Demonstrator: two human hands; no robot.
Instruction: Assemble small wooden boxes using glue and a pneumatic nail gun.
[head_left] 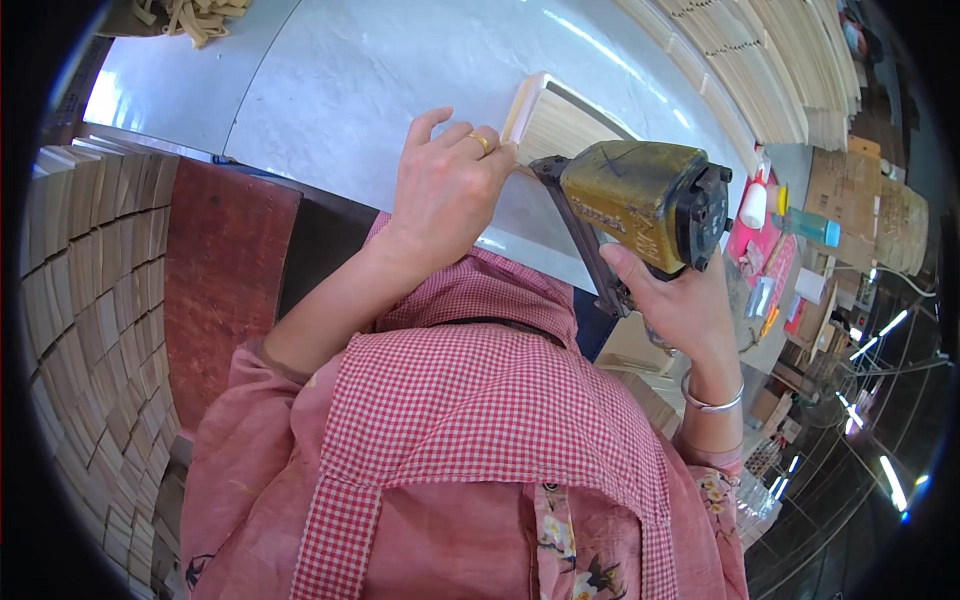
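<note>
Checked cotton in pink and white forms the wearer's apron (pixel 490 410), gathered over pink sleeves. Left forearm reaches up and inward from a pushed-back sleeve; the left hand (pixel 450 190) lies back upward, wrist nearly straight, knuckles bent, smooth gold ring (pixel 482 144) worn. Its fingers are curled, outermost one raised, with the tips at the near left corner of a shallow pale wooden box (pixel 524 108); whether they pinch it cannot be told.

Right forearm rises with a polished metal bangle (pixel 714 403) at the wrist; the right hand (pixel 680 300) is wrapped round the handle of a nail gun (pixel 630 190), thumb laid along it. Gun casing: scuffed gold metal, rounded, with a black end cap and slanting dark magazine. Its nose meets the view of the same box corner; contact unclear.

Box location: inward from the near edge of the glossy, grey-veined counter (pixel 340 90). Stacked pale wooden strips (pixel 765 65) line the counter's far right side.
</note>
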